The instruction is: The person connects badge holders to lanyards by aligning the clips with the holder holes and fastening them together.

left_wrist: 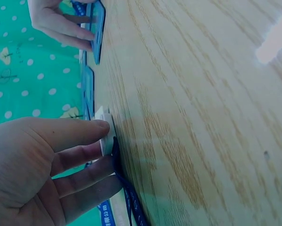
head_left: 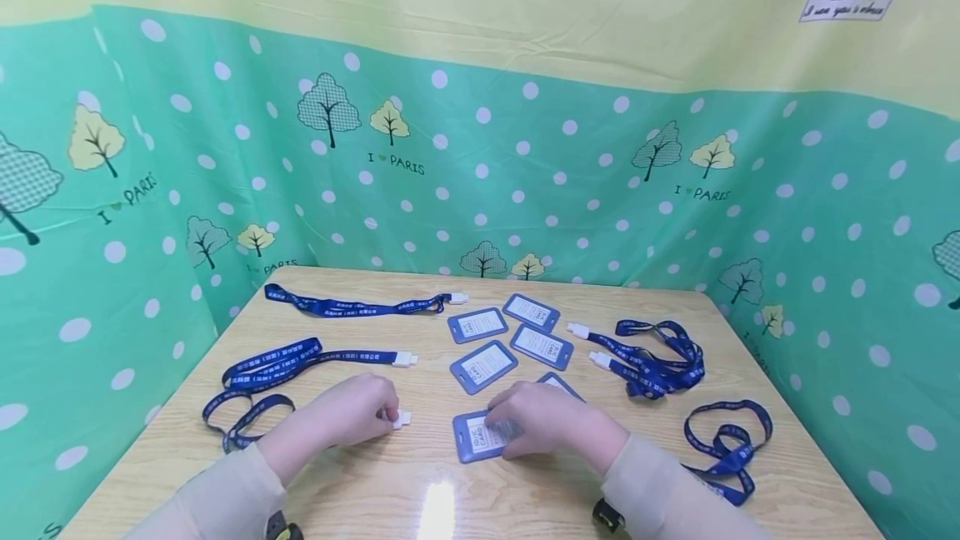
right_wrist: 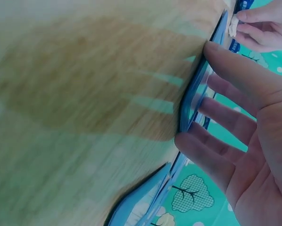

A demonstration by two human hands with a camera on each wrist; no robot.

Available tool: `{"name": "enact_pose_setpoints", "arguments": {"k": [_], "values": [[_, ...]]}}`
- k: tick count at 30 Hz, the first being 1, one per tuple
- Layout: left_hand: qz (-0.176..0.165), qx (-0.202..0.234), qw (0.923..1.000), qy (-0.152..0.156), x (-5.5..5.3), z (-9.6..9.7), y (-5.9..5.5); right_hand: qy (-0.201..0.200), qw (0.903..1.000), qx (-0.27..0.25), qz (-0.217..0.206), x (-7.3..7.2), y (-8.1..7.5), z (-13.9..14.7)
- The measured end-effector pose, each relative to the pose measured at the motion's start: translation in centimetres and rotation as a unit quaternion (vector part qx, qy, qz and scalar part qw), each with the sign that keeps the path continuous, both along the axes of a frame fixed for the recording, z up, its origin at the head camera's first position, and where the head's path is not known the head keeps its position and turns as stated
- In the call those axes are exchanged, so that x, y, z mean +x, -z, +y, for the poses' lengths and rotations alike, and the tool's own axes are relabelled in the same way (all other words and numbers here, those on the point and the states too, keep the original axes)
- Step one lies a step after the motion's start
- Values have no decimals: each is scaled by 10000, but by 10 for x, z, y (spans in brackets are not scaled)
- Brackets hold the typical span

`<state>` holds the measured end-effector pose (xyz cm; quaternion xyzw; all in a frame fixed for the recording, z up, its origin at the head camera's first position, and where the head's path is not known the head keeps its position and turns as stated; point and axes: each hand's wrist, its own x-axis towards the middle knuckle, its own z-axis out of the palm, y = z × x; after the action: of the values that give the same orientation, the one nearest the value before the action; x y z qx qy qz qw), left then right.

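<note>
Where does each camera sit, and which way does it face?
Head: worn on head, facing forward and down at table; sleeves, left hand, right hand show.
Left wrist: on that wrist, facing its hand pinching a clip; right hand top left.
Right wrist: on that wrist, facing its hand holding a card holder; left hand top right.
Both wrist views share the curtain and both hands.

left grip (head_left: 352, 412) — thumb and index pinching; right grip (head_left: 542, 417) — palm down, thumb apart, fingers spread
</note>
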<state>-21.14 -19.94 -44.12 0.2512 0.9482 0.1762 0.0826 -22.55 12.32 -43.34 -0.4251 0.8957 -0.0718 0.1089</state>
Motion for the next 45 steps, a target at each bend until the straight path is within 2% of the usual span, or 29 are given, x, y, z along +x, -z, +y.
{"name": "enact_pose_setpoints", "arguments": {"k": [6, 15, 23, 33, 45], "values": [[-15, -1, 10000, -40, 0, 0, 0, 332, 9994, -96, 97, 4, 1, -5], [1, -41, 10000, -2, 0, 1, 1, 739, 9971, -122, -91, 8, -1, -6], [286, -63, 9995, 110, -1, 2, 4, 873, 9956, -139, -301, 9, -5, -4], [48, -21, 9999, -103, 1, 3, 1, 1030, 9939, -30, -387, 6, -1, -6], [55, 137, 9995, 265, 1, -1, 1, 1090, 9933, 34, -388, 5, 3, -6]]}}
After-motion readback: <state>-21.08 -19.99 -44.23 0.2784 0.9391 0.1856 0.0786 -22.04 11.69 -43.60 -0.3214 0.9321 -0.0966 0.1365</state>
